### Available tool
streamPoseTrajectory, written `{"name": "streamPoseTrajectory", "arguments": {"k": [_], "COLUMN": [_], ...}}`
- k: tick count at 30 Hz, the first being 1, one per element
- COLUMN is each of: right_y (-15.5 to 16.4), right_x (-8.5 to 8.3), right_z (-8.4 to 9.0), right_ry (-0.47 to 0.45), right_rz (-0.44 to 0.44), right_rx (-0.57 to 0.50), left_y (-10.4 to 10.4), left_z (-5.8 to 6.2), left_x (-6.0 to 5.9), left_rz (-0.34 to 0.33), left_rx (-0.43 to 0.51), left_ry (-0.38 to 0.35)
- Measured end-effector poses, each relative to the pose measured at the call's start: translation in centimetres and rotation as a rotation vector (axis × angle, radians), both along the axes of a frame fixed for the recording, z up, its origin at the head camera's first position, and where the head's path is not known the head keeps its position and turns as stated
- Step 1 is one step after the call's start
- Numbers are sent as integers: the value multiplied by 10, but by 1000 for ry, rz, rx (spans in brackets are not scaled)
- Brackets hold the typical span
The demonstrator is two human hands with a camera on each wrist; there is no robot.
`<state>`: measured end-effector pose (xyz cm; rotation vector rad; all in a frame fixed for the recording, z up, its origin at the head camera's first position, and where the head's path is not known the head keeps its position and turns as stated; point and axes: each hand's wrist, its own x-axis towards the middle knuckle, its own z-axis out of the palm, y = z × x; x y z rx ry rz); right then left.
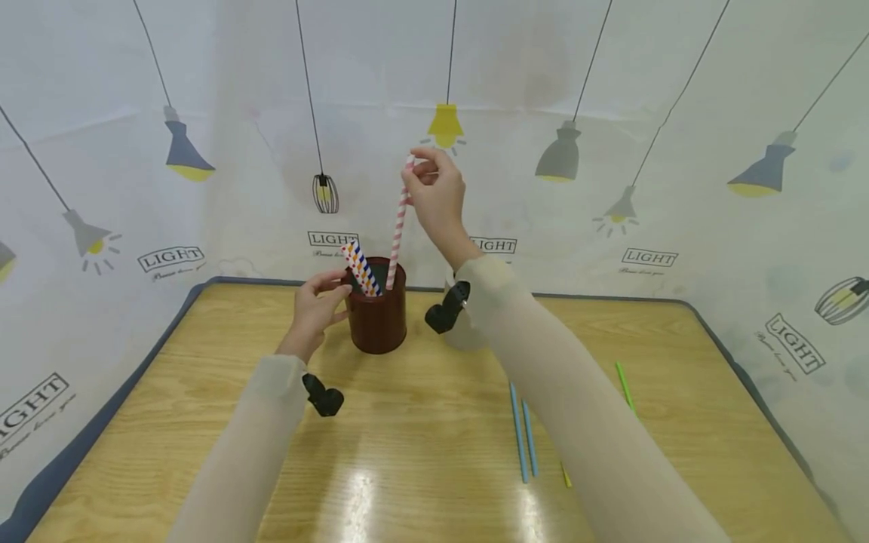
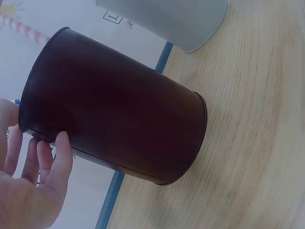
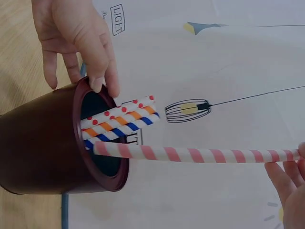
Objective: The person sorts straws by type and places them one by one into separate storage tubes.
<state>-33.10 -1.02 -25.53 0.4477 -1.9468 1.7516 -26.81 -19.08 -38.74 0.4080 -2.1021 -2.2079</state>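
A pink-and-white striped paper straw (image 1: 397, 230) is pinched near its top end by my right hand (image 1: 437, 192). It stands nearly upright, its lower end at the mouth of a dark red-brown cylindrical holder (image 1: 377, 326). My left hand (image 1: 315, 309) holds that holder at the left of its rim, thumb and a finger at the edge, as the right wrist view shows. Three paper straws lean together inside: a red-dotted one (image 3: 118, 111), an orange-striped one (image 3: 119, 121) and a blue-striped one (image 3: 125, 130). The holder's bottom inside is hidden.
A pale grey cylinder (image 2: 190, 19) stands right of the holder, partly behind my right wrist in the head view. Two blue sticks (image 1: 519, 434), a green one (image 1: 626, 388) and a yellow one (image 1: 566, 475) lie right on the wooden table (image 1: 380, 452). A lamp-print backdrop (image 1: 258, 151) surrounds it.
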Motion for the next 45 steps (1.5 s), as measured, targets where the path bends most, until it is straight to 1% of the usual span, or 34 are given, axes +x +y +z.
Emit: {"name": "streamPoseTrajectory", "arguments": {"k": [7,12,14,20,26,32,38,45], "right_y": [-2,-3,-3,-7,-10,-13,-19,-26], "right_x": [-6,-9,-10,-14,-16,-19,-20,-19], "right_z": [-17,-29,-34,-50,-62,-69,-72,-72], "right_ry": [-41,-46,-43,-70,-119,-141,-135,-122], "right_rz": [-53,-67,-63,-15,34,46,69,95], "right_rx": [-41,-22,-2,74,81,88,107,202], "left_y": [1,0,-1,-1,-1,-2,-2,-2], "left_z": [1,0,1,-2,-1,-1,-2,-4], "left_x": [2,2,1,-1,0,-1,-3,-3], "left_rz": [1,1,-2,0,8,4,1,6], "left_rx": [-4,4,0,-1,0,-2,4,-1], "left_ry": [4,9,12,8,10,10,22,16]}}
